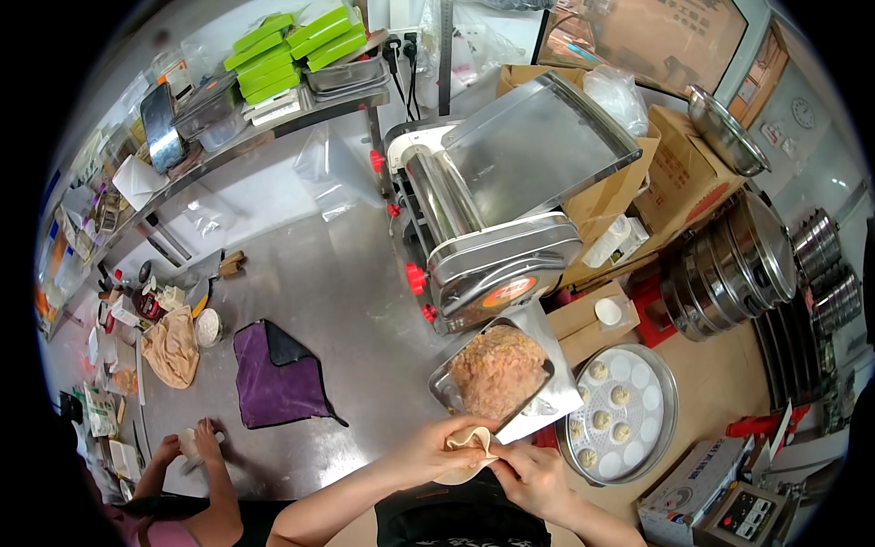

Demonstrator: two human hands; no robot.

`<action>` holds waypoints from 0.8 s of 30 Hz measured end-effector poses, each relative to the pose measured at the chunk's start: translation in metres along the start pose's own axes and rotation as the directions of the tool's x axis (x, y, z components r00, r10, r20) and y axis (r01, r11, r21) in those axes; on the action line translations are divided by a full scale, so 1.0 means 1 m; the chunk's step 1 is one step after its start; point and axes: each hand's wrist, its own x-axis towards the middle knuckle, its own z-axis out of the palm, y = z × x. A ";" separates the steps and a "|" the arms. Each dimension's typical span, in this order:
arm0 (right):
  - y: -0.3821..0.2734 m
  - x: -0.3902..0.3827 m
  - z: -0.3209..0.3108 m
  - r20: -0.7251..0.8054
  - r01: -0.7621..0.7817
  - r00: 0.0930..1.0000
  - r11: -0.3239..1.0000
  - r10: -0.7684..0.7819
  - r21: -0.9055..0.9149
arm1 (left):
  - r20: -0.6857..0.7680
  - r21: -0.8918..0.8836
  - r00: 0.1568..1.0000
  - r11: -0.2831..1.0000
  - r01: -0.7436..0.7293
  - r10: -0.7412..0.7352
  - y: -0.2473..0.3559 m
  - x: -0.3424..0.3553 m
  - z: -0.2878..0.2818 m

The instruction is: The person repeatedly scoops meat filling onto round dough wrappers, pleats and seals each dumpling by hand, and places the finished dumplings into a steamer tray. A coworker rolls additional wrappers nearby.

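While several pleated buns (pixel 602 419) already sit in the round steamer (pixel 673 410), to the right of the metal tray (pixel 439 387) of minced filling (pixel 499 369), one dough wrapper (pixel 467 473) remains unclosed, just in front of that tray. The left hand (pixel 430 448) cups the wrapper in half-curled fingers; the right hand (pixel 533 474), nearly closed, pinches its edge between thumb and fingertips. Closing appears only partly done, and white rounds (pixel 652 397) without buns, right of the tray, suggest that much of the steamer is left to fill; the filling is still plentiful. The wrapper is pale, thin and supple, its rim wavy and gathering into folds toward the right hand. Whether it contains filling cannot be told.
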 end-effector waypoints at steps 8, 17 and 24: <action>-0.003 -0.004 0.006 -0.078 -0.118 0.989 0.985 0.128 0.123 | 0.020 0.154 0.998 0.986 -0.063 0.061 0.012 -0.002 -0.001; -0.004 0.000 -0.002 -0.098 0.012 0.995 1.000 -0.014 -0.019 | 0.023 -0.078 0.999 0.996 -0.035 0.037 0.032 -0.005 -0.003; -0.002 -0.007 0.019 -0.155 -0.021 0.988 1.000 0.023 0.017 | -0.086 -0.420 0.972 0.893 0.162 -0.217 0.018 -0.011 -0.006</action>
